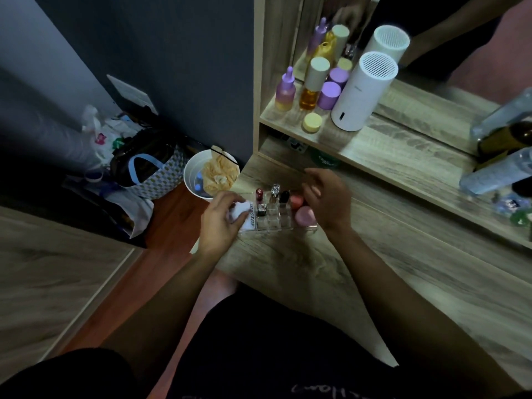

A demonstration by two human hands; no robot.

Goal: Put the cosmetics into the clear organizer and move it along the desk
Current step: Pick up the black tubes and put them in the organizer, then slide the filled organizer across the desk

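Note:
The clear organizer (273, 223) stands on the wooden desk near its left end. Upright in its cells are a red-capped lipstick (259, 194), a silver-capped one (275, 191), a black-capped one (284, 196) and a small silver cube-topped item (261, 210). Two pink round compacts (305, 216) sit at its right end. My left hand (221, 218) grips a white tube (243, 214) with printed lettering at the organizer's left end. My right hand (325, 194) hovers over the right end, fingers loosely curled and apart, holding nothing that I can see.
A shelf above the desk holds purple and amber bottles (312, 82), a yellow jar (312, 122) and a white cylindrical device (365, 90) before a mirror. Clear bottles (501, 168) lie at the right. A white bin (211, 174) and bags stand on the floor left.

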